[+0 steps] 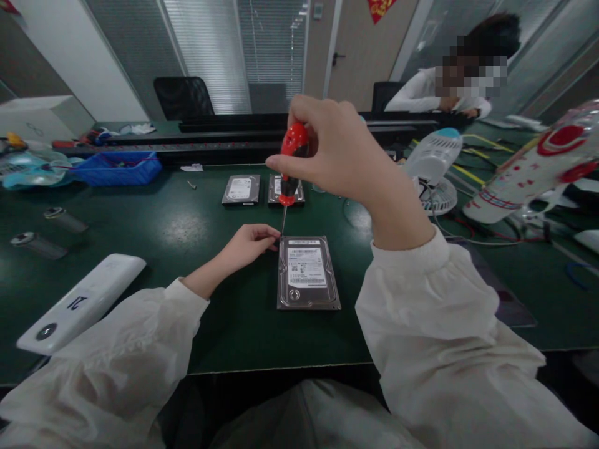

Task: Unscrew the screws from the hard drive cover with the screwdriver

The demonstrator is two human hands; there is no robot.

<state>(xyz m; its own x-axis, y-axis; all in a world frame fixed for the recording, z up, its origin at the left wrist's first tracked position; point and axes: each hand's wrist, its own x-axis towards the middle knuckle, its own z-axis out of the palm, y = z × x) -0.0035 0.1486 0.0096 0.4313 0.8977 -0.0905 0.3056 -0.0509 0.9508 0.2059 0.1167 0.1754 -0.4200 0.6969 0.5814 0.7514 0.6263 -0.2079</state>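
Observation:
A silver hard drive (307, 274) with a white label lies flat on the green table (187, 237) in front of me. My right hand (337, 149) is closed around the top of a red and black screwdriver (290, 165), held upright with its tip at the drive's far left corner. My left hand (250, 244) pinches its fingers at that same corner, touching the drive's edge beside the screwdriver tip. Whether a screw sits between the fingers is too small to see.
Two more hard drives (241, 189) (276, 187) lie farther back. A blue tray (116, 168) stands at the back left, two metal cylinders (40, 244) and a white device (79, 302) at left. A small white fan (435, 165) and cables sit right. Another person (444, 93) works behind.

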